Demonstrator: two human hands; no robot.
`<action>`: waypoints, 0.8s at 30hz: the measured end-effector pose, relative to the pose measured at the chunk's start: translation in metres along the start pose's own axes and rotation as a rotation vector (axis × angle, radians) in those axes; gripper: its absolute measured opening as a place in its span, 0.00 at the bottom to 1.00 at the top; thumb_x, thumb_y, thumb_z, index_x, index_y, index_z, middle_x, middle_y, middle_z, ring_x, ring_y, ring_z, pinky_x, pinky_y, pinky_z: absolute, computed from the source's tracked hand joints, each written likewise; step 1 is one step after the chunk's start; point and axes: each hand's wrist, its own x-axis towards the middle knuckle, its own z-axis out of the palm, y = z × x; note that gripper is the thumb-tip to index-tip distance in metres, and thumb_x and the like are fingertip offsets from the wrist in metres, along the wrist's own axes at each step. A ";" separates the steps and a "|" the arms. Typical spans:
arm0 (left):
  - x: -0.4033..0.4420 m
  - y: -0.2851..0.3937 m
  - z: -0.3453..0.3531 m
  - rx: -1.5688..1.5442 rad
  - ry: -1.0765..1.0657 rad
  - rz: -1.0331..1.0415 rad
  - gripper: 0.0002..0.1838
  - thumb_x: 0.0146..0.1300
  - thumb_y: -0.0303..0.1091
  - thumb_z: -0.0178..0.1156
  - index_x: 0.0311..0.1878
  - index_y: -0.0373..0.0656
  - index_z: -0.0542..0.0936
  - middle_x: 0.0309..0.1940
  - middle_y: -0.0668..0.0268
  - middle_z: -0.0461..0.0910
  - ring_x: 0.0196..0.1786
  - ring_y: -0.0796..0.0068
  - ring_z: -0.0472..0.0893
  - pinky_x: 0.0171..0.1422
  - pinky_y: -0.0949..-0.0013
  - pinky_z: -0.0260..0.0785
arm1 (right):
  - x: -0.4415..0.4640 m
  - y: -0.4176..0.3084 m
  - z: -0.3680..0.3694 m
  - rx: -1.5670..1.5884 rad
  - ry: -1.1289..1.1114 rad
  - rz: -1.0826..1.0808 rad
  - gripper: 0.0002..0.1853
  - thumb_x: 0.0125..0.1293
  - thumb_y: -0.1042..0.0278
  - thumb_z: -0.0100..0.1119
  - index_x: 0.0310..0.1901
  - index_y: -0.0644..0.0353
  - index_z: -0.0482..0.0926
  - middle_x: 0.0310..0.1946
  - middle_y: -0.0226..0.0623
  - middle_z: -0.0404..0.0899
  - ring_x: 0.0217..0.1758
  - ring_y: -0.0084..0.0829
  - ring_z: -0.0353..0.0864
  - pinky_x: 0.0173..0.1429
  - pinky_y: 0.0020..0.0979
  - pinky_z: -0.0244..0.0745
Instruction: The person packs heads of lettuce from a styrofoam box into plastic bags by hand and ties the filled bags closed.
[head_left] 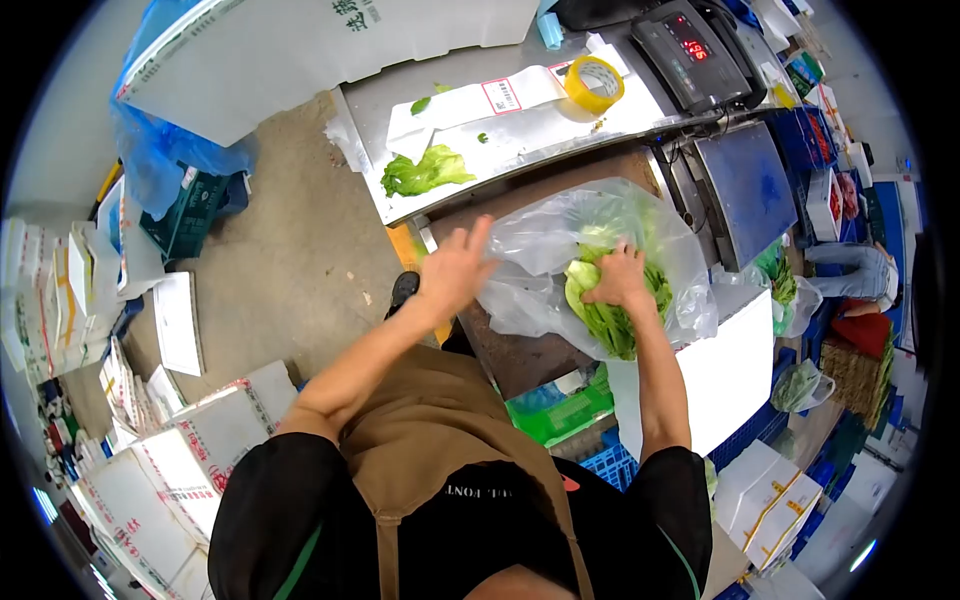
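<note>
A clear plastic bag [520, 310] lies spread on the brown work surface, with green leafy lettuce [603, 318] inside it. My right hand [620, 275] reaches into the bag and grips the lettuce from above; some fingertips are hidden among the leaves. At the bag's left edge, my left hand [458, 265] is raised with its fingers apart and nothing in them. Loose lettuce leaves [428, 172] lie on the steel table just beyond the left hand.
On the steel table [530, 143] are a roll of yellow tape [594, 84], a paper label strip and a scale [690, 55] with red digits. A white foam box [735, 365] stands at right, a green crate [560, 410] below. Another person [850, 270] is at far right.
</note>
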 end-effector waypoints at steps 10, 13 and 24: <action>0.051 0.041 0.108 0.182 -0.559 0.207 0.15 0.56 0.28 0.55 0.47 0.37 0.79 0.31 0.55 0.83 0.34 0.61 0.84 0.37 0.63 0.74 | -0.024 -0.040 0.001 -0.081 0.108 -0.095 0.31 0.28 0.46 0.75 0.38 0.55 0.86 0.59 0.62 0.60 0.58 0.58 0.64 0.60 0.54 0.60; 0.034 0.001 0.113 0.066 -0.384 0.268 0.10 0.50 0.26 0.55 0.37 0.38 0.80 0.31 0.55 0.83 0.33 0.56 0.83 0.34 0.58 0.74 | -0.029 -0.035 -0.012 -0.116 0.016 -0.044 0.33 0.29 0.47 0.76 0.40 0.57 0.85 0.60 0.62 0.59 0.60 0.58 0.63 0.63 0.54 0.59; 0.033 0.068 0.014 -0.609 -0.111 0.380 0.13 0.63 0.29 0.52 0.47 0.34 0.79 0.35 0.48 0.81 0.30 0.52 0.82 0.33 0.60 0.77 | 0.014 -0.009 0.106 -0.429 0.390 0.027 0.30 0.41 0.51 0.70 0.49 0.53 0.82 0.61 0.53 0.65 0.64 0.54 0.63 0.64 0.59 0.55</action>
